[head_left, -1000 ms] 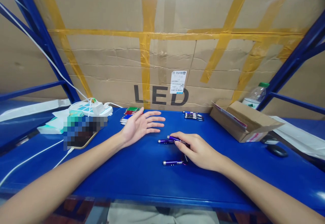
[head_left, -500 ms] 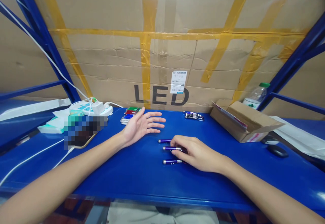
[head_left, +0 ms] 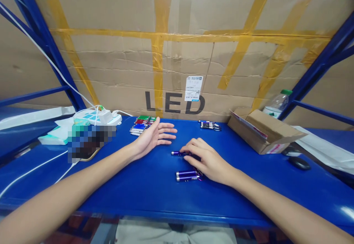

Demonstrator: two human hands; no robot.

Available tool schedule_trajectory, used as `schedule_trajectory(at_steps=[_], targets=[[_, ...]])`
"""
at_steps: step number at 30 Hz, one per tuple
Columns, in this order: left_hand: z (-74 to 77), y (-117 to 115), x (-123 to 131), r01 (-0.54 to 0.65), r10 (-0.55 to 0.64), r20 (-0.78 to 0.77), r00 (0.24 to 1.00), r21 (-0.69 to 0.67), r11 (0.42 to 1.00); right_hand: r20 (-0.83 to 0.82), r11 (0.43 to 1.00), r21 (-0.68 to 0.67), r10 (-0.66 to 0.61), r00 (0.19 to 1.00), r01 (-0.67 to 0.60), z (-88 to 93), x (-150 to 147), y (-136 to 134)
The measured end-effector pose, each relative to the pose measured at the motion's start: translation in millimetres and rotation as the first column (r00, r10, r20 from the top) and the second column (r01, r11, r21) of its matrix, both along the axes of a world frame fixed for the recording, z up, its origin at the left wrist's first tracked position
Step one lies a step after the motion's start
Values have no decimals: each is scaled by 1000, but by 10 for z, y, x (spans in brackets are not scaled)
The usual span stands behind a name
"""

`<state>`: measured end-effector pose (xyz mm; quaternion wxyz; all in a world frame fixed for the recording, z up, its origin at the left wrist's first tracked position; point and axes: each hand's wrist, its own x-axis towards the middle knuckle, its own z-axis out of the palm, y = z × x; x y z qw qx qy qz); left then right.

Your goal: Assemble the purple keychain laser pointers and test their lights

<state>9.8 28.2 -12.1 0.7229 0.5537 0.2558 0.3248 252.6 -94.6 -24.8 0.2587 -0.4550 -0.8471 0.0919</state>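
My right hand [head_left: 206, 159] is closed round the right end of a purple penlight [head_left: 176, 153] lying on the blue table. Just below it, two purple penlights [head_left: 186, 173] rest side by side, their right ends close to my palm. My left hand [head_left: 155, 137] holds nothing, its fingers spread and palm turned towards the right. Behind that hand sits a group of green, red, blue and silver penlights [head_left: 139, 126]. Farther back, to the right, is a small group of dark penlights [head_left: 208, 125] with clips.
An open cardboard box [head_left: 265, 135] stands at the right, near a black mouse [head_left: 299, 163] and a bottle [head_left: 278, 104]. At the left are a phone [head_left: 87, 150], a power strip [head_left: 91, 117], cables and a tissue pack [head_left: 54, 136]. A large cardboard sheet [head_left: 124, 74] rises behind the table.
The middle purple penlight has moved down beside the lowest one, and my right hand has let it go. That hand has shifted up and taken hold of the upper penlight.
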Motion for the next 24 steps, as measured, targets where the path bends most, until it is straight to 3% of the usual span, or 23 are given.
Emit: schedule_trajectory(at_steps=[9,16,24], targets=[[22,-11,12,-41,41,14,999,12,999,91,992,-64,-101,991,107,-81,54,82],[11,0,12,-47,47,7,999,15,999,-157,973,-122,-211,965,193,-54,60,61],[28,-5,-7,1,0,34,999,-12,1000,-198,919,-173,-384,902,353,46,47,23]])
